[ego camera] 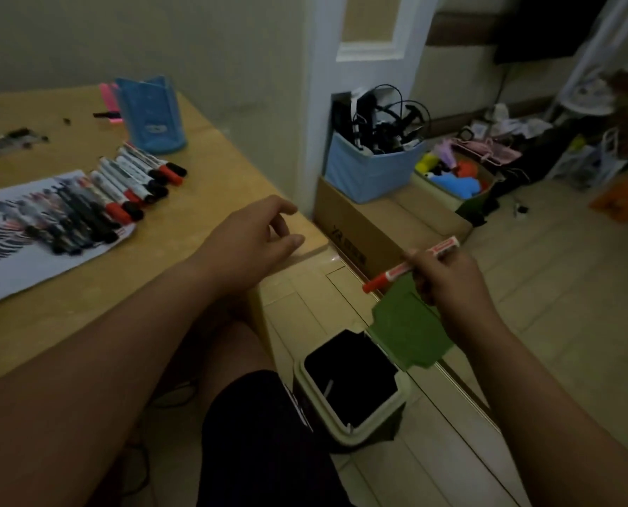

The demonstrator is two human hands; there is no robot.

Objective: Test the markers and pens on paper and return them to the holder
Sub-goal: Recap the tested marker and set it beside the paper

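My right hand point(448, 283) grips a red-capped marker point(389, 275) out over the floor, right of the table and above an open bin point(352, 382) with a raised green lid point(407, 331). My left hand point(254, 239) hovers over the table's right corner, fingers loosely curled and holding nothing. Several markers and pens point(122, 188) lie in a row on a sheet of paper point(31, 265) covered with scribbled test lines. The blue holder point(153, 115) stands upright behind them.
The wooden table point(181, 258) ends at its right edge beside a cardboard box point(385, 228). On the box sits a blue fabric bin of cables point(371, 166). Toys and clutter fill the floor at right. Pink items point(108, 97) lie behind the holder.
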